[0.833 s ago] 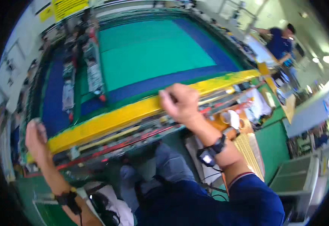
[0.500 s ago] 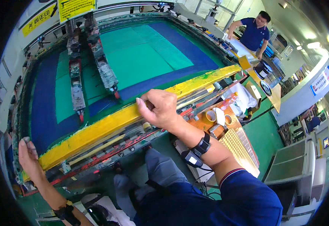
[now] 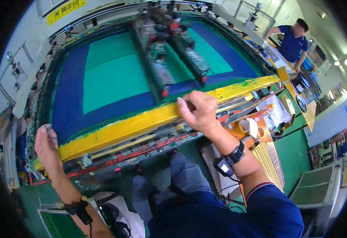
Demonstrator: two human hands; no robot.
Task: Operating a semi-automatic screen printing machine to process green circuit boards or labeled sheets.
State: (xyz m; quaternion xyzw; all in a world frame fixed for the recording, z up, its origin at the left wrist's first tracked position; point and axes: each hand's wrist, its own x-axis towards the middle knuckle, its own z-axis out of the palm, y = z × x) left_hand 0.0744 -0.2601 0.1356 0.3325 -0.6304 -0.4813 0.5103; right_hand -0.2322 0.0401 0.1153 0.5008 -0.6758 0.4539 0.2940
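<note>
A large printing screen with a blue border and a green mesh (image 3: 118, 75) lies in front of me, with a yellow bar (image 3: 130, 126) as its near edge. My right hand (image 3: 200, 112) is curled into a loose fist with the thumb extended, at the bar right of its middle. Nothing shows inside those fingers. At the bar's left end is my left hand (image 3: 47, 146), raised with loosely bent fingers and grey-stained fingertips; it holds nothing that I can see. Two dark squeegee arms (image 3: 161, 73) with red tips stand over the screen, partly blurred.
Below the bar runs a red rail (image 3: 141, 152). Tape rolls (image 3: 243, 125), a bottle with orange liquid (image 3: 264, 112) and a patterned yellow sheet (image 3: 266, 156) lie to the right. A co-worker (image 3: 292, 43) stands at a table far right. A green rack (image 3: 60, 222) sits lower left.
The squeegee arms have travelled right across the screen. The whole view has shifted, so the screen and both hands appear further right; the hands keep their places along the yellow bar.
</note>
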